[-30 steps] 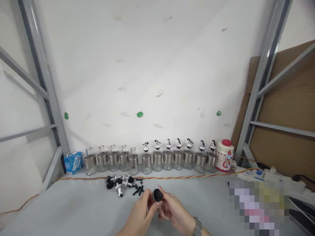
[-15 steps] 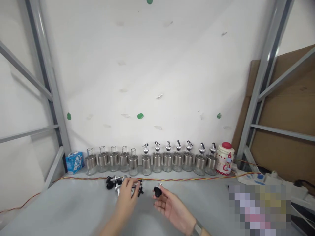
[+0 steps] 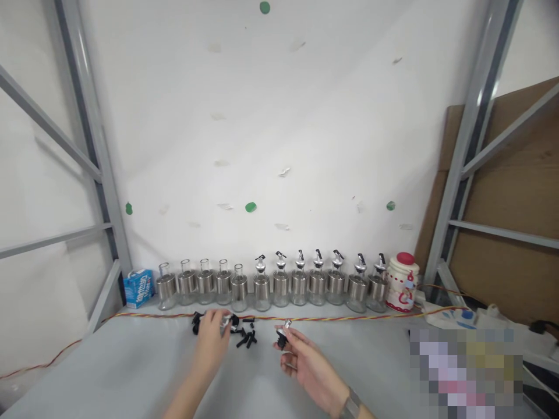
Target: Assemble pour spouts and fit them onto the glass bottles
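In my right hand (image 3: 312,366), thumb and fingers pinch a silver-and-black pourer spout (image 3: 282,338), its black stopper end pointing down. My left hand (image 3: 213,331) is over a pile at the left of the table, fingers curled round another silver-and-black pourer spout (image 3: 226,320). Part of the pile is hidden behind this hand; black pieces (image 3: 196,322) show on its left. Several small black levers (image 3: 248,338) lie loose between my hands. Behind stands a row of glass bottles with steel sleeves: open-necked bottles (image 3: 205,282) on the left, bottles with pourers fitted (image 3: 299,285) on the right.
A blue carton (image 3: 138,288) ends the row at left, a white jar with a red lid (image 3: 402,282) at right. A twisted red-and-yellow wire (image 3: 305,319) crosses the table before the bottles. Power strips (image 3: 454,317) and a blurred patch (image 3: 467,372) are at right.
My left hand has moved left over the pile, uncovering the loose black levers. The pourer in my right hand has turned a little, with its silver spout now more visible.
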`<state>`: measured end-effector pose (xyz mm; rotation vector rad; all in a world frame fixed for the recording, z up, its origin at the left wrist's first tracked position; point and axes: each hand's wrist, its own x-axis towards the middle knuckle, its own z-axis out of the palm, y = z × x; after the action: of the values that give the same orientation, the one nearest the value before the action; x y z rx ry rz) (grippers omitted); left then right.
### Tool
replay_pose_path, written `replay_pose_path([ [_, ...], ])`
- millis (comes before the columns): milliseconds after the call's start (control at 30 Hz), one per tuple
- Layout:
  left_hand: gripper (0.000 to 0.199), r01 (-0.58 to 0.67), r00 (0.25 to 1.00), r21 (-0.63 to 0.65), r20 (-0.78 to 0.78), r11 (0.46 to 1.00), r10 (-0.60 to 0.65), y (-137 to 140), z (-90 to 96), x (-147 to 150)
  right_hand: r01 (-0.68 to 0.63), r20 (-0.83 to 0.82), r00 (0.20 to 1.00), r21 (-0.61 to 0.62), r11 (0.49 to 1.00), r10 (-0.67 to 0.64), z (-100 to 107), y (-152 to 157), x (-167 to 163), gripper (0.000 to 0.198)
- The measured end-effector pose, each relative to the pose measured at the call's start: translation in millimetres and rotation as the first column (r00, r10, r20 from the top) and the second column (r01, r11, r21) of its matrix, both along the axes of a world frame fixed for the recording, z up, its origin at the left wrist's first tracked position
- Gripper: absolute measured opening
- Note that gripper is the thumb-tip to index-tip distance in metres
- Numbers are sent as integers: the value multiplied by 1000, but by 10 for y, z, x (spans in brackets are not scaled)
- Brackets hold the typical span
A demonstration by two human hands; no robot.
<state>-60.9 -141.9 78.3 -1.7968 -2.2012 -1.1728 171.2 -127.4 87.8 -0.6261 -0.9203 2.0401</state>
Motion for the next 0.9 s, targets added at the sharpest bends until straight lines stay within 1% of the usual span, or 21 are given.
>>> replay_pose_path([
  [67,20,117,993,-54,-21,992,-118,-4,-42,124,7,14,1000,2,1000,-7,2,-5,0,37],
  [100,22,149,988,-75,-26,986,-152,-11,-66,189,8,18,1000,6,1000,-8,1,-6,-2,37],
  [167,28,172,984,-108,-36,979,-176,-33,-104,307,5,24,1000,17,1000,-6,-5,-3,-12,36],
  [267,35,147,980,-182,-107,972,-168,-57,-117,419,0,45,999,31,1000,-2,-15,-1,-35,35],
  [333,34,104,973,-224,-177,969,-145,-49,-114,449,-5,63,998,43,999,2,-15,-9,-49,34],
  [400,32,73,968,-238,-217,969,-126,-21,-123,454,-6,79,997,48,999,2,-10,-23,-60,34],
  [633,27,47,966,-240,-237,970,-105,47,-190,425,-6,129,992,42,999,1,5,-55,-92,33],
  [900,24,56,962,-225,-249,973,-113,29,-147,446,-21,167,986,50,999,12,-17,-77,-121,34],
])
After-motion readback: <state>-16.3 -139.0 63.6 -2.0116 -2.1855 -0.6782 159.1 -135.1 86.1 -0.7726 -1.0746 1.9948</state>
